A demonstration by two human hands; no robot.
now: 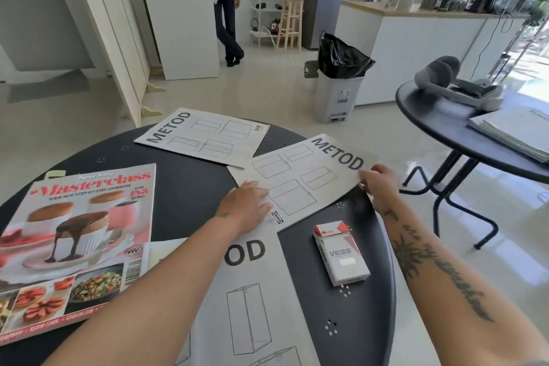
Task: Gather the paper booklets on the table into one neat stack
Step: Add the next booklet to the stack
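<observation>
**Three METOD booklets spread on the round bench**

At the left of the dark round bench (184, 187) a cookbook magazine (77, 244) is laid flat; "Masterclass", "YOUR NEW STEP-BY-STEP COOKBOOK" and "185 RECIPES" can be read on its cover. Toward the far edge a booklet (205, 135) marked "METOD" with an IKEA logo is seen, its near corner overlapped by a second METOD booklet (303, 178), which is turned at an angle. On this second booklet's near-left corner the left hand (248, 206) is pressed flat, fingers together. A third booklet (252, 300), of which only "OD" is readable, is laid nearest the camera under the left forearm and is touched by the second booklet's IKEA corner. To the right of it a white and red pack (341, 255) labelled "VESS" is set on the bench, its lid shut. The second booklet's right edge is pinched by the right hand (378, 184). Beyond the bench a grey pedal bin (337, 98) lined with a black bag is seen, and on a second round bench (445, 128) at the right a stack of papers (514, 131) is kept.
</observation>
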